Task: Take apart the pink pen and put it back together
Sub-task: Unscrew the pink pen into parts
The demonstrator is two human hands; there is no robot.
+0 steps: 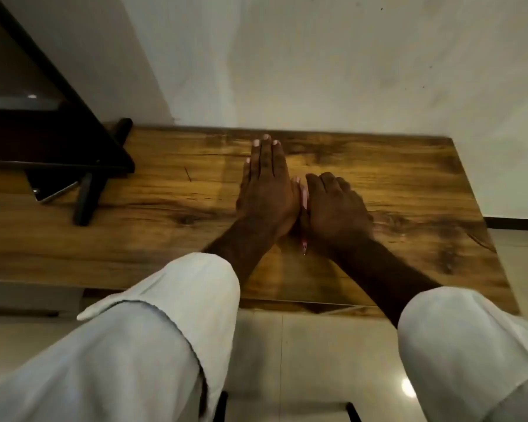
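The pink pen [304, 198] lies on the wooden table [393, 184], pointing towards me, wedged between my two hands. Only a strip of its pink body and its tip near my wrists show. My left hand [267, 184] lies flat on the table to the left of the pen, fingers straight and together, its thumb against the pen. My right hand [334, 205] sits on the pen's right side with its fingers curled, and its thumb side covers the middle of the pen. The right thumb is hidden.
A dark stand with black legs [86, 196] and a metal bar [57, 193] occupy the table's left end. A pale wall rises just behind the table. The table's near edge [302, 306] runs under my white-sleeved forearms, with tiled floor below.
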